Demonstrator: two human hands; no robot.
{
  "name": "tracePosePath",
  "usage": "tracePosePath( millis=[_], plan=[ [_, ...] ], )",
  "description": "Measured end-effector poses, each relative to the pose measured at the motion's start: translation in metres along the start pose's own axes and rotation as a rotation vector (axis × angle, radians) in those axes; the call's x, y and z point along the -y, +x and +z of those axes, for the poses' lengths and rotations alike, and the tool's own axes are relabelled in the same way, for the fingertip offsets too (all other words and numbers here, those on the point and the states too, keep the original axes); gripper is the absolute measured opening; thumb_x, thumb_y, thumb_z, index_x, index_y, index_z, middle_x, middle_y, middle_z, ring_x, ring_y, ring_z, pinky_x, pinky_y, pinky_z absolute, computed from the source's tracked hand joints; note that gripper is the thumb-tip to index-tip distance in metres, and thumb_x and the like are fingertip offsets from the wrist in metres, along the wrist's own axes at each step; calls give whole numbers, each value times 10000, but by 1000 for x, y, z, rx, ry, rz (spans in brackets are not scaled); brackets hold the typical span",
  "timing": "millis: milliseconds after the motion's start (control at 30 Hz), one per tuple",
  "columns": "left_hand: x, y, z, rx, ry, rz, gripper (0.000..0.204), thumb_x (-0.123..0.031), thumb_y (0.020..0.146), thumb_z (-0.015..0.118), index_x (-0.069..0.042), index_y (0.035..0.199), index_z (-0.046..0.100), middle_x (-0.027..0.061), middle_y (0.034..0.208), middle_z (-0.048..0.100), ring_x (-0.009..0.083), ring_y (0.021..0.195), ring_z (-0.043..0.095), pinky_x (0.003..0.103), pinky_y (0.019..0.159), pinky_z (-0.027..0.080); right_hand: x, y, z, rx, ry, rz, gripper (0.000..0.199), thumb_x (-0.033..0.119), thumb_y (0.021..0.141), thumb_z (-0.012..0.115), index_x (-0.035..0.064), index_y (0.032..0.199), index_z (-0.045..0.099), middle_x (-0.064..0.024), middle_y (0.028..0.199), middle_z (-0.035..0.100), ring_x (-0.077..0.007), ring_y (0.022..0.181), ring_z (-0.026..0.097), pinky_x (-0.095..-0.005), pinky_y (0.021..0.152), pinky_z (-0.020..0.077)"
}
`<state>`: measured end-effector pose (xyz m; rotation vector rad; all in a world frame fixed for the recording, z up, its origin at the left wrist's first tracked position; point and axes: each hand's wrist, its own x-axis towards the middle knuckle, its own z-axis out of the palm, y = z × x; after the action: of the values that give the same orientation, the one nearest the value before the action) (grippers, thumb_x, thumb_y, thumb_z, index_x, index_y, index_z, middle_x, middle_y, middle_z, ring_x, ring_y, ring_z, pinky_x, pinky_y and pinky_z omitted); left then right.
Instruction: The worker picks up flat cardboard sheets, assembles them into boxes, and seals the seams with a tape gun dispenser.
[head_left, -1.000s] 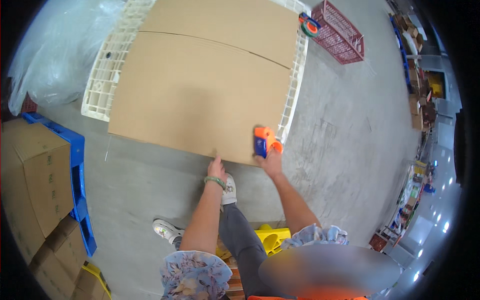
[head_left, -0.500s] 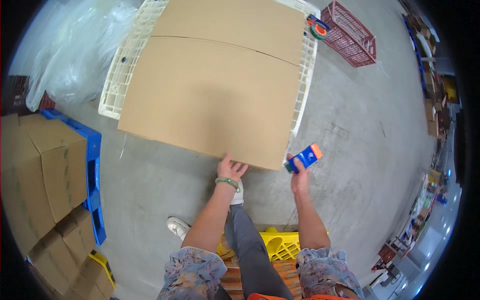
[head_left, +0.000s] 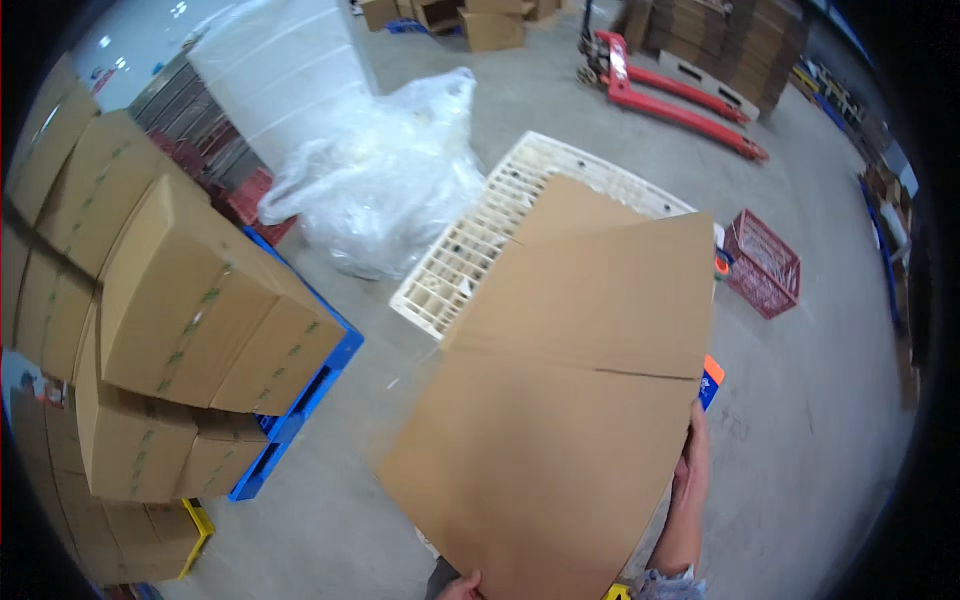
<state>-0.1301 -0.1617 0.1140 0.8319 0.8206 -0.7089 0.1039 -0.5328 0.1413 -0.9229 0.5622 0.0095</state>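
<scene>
A large flattened cardboard box [head_left: 540, 450] is raised at its near side, tilted over the white plastic pallet [head_left: 470, 245]. My left hand [head_left: 462, 587] grips its near edge at the bottom of the view, thumb on top; the other fingers are hidden. My right hand [head_left: 692, 465] is closed at the box's right edge, its fingers partly behind the board. From this hand a blue tool with an orange end [head_left: 711, 383] sticks up, mostly covered by the board. More flat cardboard [head_left: 570, 210] lies on the pallet beyond.
Stacked cartons [head_left: 200, 310] stand on a blue pallet [head_left: 300, 410] to the left. Clear plastic film [head_left: 390, 180] is heaped behind. A red crate [head_left: 765, 265] and an orange-and-green taping tool [head_left: 722, 266] are at the right. Farther back stands a red pallet jack [head_left: 665, 95].
The flattened box has come up off the pallet toward me and turned. My left hand has gone to the lower edge, my right hand against the board's right side. The view has swung.
</scene>
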Motion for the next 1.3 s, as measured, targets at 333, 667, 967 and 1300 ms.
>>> tracePosePath(
  millis=[333,667,967,1300],
  plan=[
    [21,-38,-113,-113,787,539,530,-309,944,578,-172,1425,401,156,1429,447,261,1322,426,378,1070,356,-41,-98,247,451,-512,-214,401,214,736,796,34,1032,595,0,922,604,-107,826,568,-272,755,460],
    [-250,-94,-7,5,1883,1895,680,-233,810,638,-249,1438,377,98,1457,406,277,1338,398,542,1082,300,-60,-141,330,587,-920,-286,273,176,703,732,2,859,590,-51,729,600,-156,688,592,-327,644,481],
    [-257,-92,4,24,1906,2150,297,-238,819,613,-146,1102,607,65,1120,598,223,1146,566,396,1013,413,-11,-103,285,183,-1433,-783,386,232,618,715,-20,884,593,-207,804,623,-368,788,625,-452,718,498],
    [-269,-210,-191,-498,2158,1438,185,-133,670,667,-108,828,574,109,809,481,294,846,567,427,802,501,74,-79,214,481,-1484,-427,406,132,655,709,-4,1015,581,-194,979,600,-368,975,552,-430,873,447]
  ],
)
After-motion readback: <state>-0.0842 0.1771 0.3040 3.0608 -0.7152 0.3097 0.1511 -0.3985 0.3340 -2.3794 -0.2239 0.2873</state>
